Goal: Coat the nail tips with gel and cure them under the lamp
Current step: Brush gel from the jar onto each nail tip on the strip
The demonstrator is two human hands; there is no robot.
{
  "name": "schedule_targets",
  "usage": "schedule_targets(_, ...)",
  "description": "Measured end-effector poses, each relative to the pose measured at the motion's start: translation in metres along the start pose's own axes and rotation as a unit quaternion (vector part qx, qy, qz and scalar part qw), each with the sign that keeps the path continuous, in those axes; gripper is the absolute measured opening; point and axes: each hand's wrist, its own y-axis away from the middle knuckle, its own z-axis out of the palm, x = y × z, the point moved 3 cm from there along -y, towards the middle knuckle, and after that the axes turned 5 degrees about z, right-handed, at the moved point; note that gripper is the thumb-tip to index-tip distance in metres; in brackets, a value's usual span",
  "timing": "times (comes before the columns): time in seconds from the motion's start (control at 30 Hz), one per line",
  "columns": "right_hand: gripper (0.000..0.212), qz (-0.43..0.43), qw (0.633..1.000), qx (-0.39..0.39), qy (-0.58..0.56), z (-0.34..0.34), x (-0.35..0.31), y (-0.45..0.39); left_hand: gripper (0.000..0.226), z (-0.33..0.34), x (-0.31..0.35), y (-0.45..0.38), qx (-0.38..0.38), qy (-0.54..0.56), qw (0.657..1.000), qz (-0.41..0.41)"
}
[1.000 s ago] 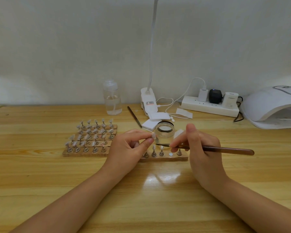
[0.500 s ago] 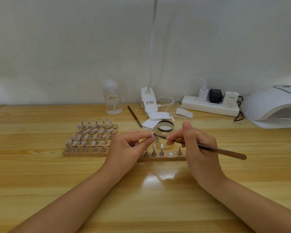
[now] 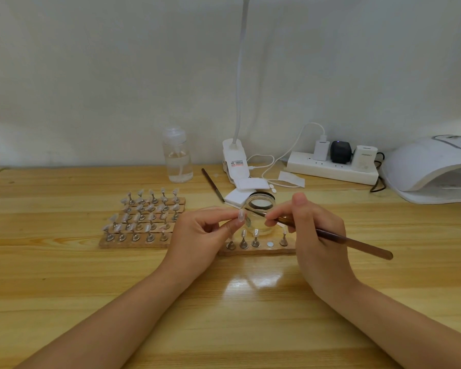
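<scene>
My left hand [image 3: 197, 235] pinches a small clear nail tip [image 3: 241, 215] on its metal stand, lifted above the table. My right hand [image 3: 314, 230] grips a brown brush [image 3: 351, 242] like a pen, with its thin tip touching the nail tip. Just behind them stands an open clear gel jar [image 3: 261, 209]. Below the hands lies a short wooden strip [image 3: 256, 252] with several nail tips on stands and one bare magnet spot. The white curing lamp [image 3: 434, 171] sits at the far right.
A larger wooden board [image 3: 141, 222] with several rows of nail tips lies at the left. Behind are a clear pump bottle [image 3: 177, 155], a second brush [image 3: 213, 185], white pads [image 3: 246, 189], a clip desk lamp [image 3: 234, 161] and a power strip [image 3: 333, 169] with plugs.
My right hand has moved left and up, bringing the brush tip from beside the jar onto the nail tip held in my left hand.
</scene>
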Motion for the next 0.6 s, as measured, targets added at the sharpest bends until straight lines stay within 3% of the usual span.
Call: schedule_targets(0.6, 0.045, 0.005, 1.0, -0.023, -0.004, -0.0001, -0.0024, 0.0024, 0.012, 0.0003, -0.002, -0.0004, 0.001, -0.011, 1.0, -0.009)
